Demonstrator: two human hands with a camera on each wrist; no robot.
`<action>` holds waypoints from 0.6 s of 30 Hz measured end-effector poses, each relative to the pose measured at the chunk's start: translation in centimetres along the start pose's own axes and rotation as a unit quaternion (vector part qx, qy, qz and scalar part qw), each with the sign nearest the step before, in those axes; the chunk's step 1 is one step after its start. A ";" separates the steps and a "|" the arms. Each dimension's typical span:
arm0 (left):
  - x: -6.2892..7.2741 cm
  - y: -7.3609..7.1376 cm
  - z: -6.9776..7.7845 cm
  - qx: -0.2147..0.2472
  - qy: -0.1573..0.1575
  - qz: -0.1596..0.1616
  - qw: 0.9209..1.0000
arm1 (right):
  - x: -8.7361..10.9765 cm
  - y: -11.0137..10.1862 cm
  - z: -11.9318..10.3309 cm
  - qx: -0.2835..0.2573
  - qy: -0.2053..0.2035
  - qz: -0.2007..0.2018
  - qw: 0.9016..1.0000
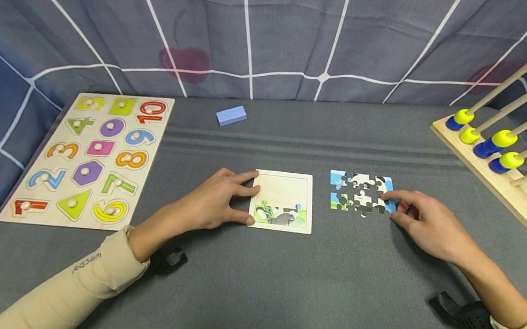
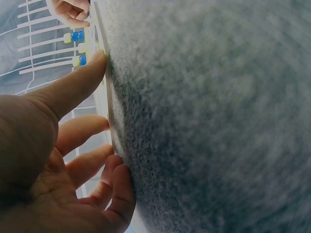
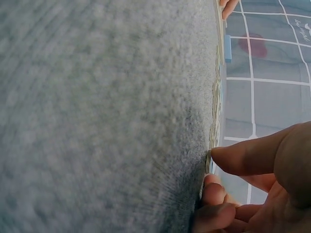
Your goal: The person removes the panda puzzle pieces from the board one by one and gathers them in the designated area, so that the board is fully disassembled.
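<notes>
A square wooden puzzle tray (image 1: 284, 196) lies in front of me, with a few panda-picture pieces (image 1: 282, 215) in its lower part. My left hand (image 1: 213, 199) is at the tray's left side, thumb and fingers spread along that edge; the left wrist view shows the fingertips (image 2: 99, 60) right at the rim. To the tray's right, a block of panda jigsaw pieces (image 1: 359, 192) lies flat on the table. My right hand (image 1: 431, 222) pinches a jigsaw piece (image 1: 388, 205) at the block's lower right corner between thumb and index finger. The hand partly hides that piece.
A number-and-shape peg board (image 1: 95, 160) lies at the left. Toward the back sits a blue block (image 1: 231, 115). A wooden bead rack (image 1: 498, 178) with upright rods and yellow and blue beads stands at the right. A checked curtain (image 1: 277, 32) hangs behind the grey table (image 1: 278, 295).
</notes>
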State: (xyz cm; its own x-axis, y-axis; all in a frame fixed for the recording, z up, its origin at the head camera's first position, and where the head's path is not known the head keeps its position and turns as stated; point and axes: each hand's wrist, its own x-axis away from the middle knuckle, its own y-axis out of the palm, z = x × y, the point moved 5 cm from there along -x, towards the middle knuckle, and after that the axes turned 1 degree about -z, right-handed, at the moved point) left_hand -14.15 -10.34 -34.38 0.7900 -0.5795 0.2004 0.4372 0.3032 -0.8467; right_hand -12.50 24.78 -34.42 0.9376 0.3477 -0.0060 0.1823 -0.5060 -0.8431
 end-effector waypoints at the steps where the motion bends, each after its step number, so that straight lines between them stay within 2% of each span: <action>1: 0.0 0.0 0.0 0.000 0.000 0.000 1.000 | 0.0 0.0 0.0 0.000 -0.003 0.001 1.000; 8: 0.1 0.0 0.1 0.003 -0.004 0.000 1.000 | 0.1 -0.1 -0.1 0.003 -0.017 0.007 1.000; 18: 0.1 -0.1 0.0 0.004 0.004 0.002 1.000 | 0.1 -0.1 0.0 0.004 -0.016 0.005 1.000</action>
State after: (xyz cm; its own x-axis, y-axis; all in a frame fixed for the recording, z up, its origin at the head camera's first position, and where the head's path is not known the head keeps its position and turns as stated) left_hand -14.09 -10.38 -34.28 0.7881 -0.5846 0.1927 0.4377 0.3121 -0.8432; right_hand -12.42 24.84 -34.32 0.9296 0.3674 -0.0305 0.1710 -0.5030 -0.8472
